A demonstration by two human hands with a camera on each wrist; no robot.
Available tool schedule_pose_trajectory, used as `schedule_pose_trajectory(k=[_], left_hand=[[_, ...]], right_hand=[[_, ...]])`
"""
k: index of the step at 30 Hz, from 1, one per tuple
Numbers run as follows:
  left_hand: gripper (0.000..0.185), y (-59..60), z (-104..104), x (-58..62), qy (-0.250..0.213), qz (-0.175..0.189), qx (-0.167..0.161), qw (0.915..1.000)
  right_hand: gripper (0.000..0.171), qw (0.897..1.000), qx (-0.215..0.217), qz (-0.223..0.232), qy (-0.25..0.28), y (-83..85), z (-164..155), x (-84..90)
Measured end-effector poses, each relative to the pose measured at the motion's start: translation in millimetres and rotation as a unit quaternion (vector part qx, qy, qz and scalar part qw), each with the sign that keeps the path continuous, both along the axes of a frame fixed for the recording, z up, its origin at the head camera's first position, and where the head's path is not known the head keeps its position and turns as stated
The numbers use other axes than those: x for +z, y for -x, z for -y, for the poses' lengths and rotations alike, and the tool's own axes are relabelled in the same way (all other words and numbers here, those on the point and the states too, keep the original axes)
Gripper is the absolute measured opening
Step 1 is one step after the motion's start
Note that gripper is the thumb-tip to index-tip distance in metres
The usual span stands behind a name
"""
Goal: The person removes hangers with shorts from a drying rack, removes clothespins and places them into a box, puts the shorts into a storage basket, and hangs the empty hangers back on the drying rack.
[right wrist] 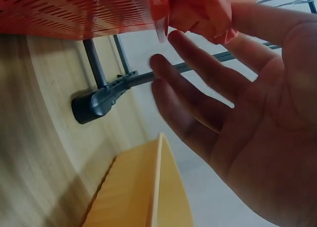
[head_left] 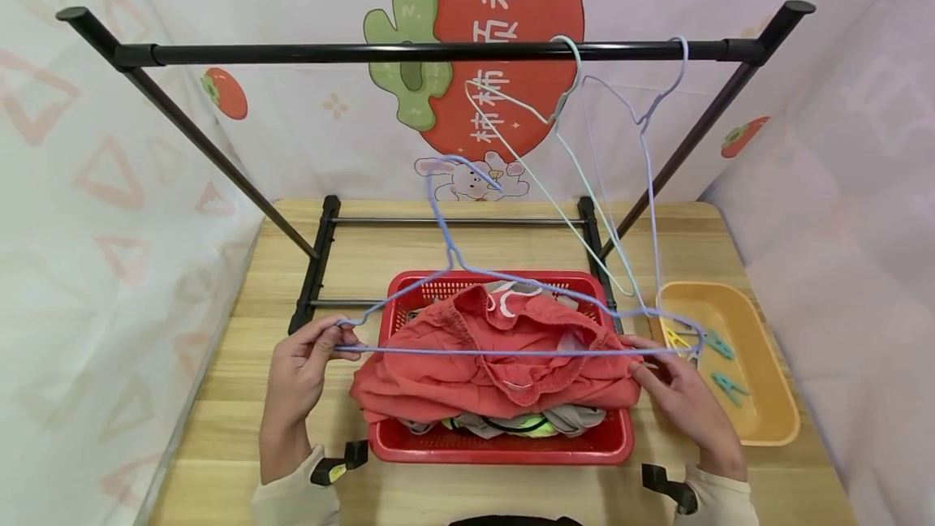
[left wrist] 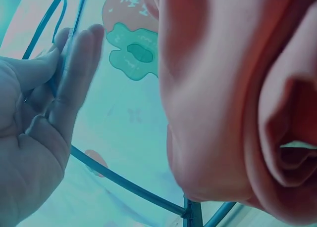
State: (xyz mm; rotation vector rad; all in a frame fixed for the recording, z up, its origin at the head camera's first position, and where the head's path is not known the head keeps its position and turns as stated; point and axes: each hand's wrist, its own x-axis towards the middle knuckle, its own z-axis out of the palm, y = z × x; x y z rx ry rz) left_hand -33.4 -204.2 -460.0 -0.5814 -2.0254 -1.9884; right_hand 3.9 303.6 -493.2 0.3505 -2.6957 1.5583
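Note:
My left hand [head_left: 303, 368] pinches the left end of a blue wire hanger [head_left: 450, 252] between thumb and fingers. The hanger spans the red basket, its hook up and its bottom bar crossing in front of red elastic-waist pants [head_left: 438, 384]. On the right, my right hand [head_left: 679, 388] pinches the side edge of these pants, close to the hanger's right end. The right wrist view shows the red cloth at thumb and index finger, the other fingers loosely spread. In the left wrist view, the pants [left wrist: 213, 98] hang beside the left hand [left wrist: 44, 103].
The pants lie over a red basket [head_left: 504, 454] holding grey and bright-green clothes. A black rack [head_left: 292, 54] stands behind, with a pale green hanger [head_left: 584, 173] and a lilac hanger [head_left: 648, 161] on its bar. A yellow tray [head_left: 767, 420] with several clothespins sits at right.

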Motion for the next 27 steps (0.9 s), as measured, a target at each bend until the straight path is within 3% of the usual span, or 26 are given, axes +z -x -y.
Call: schedule_pose_trajectory(k=[5,10,18,24,27], left_hand=[[0.021,-1.1,0,0.6,-0.105,-0.027,0.022,0.9939],[0.023,-0.8,2,4.6,-0.190,-0.051,0.077,0.9774],[0.028,-1.2,5,14.9,-0.326,-0.078,0.191,0.9228],[0.031,7.6,5,22.6,-0.316,-0.105,0.296,0.8953],[0.027,9.6,6,24.3,-0.319,-0.113,0.341,0.8770]], right_hand=[[0.049,1.000,0.021,0.003,0.017,2.6,-4,-5.8],[0.042,1.000,0.009,-0.012,0.013,5.6,-10,-12.5],[0.040,1.000,0.009,0.009,0.005,6.2,-8,-11.5],[0.039,1.000,-0.006,0.009,-0.013,6.7,-9,-11.6],[0.039,1.000,-0.005,0.007,-0.023,6.6,-9,-12.8]])
